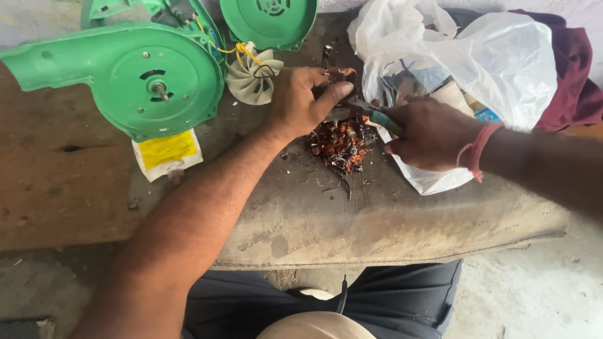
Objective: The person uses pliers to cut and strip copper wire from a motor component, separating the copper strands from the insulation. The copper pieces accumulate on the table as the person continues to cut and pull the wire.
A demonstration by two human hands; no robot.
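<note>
My left hand [301, 100] grips a small dark metal part [336, 81] at the middle of the worn work board [377, 220], thumb pressed against it. My right hand [430, 135], with a red thread band at the wrist, holds a green-handled tool [380, 118] whose metal tip points at that part. Directly below both hands lies a heap of tangled copper wire [342, 144]. Most of the tool's handle is hidden in my fist.
A green blower housing [125, 75] with its shaft lies at the back left, a yellow label [166, 150] under it. A cream fan impeller [251, 78] and a green round cover [270, 22] sit behind. A white plastic bag [477, 56] and maroon cloth [578, 75] lie right.
</note>
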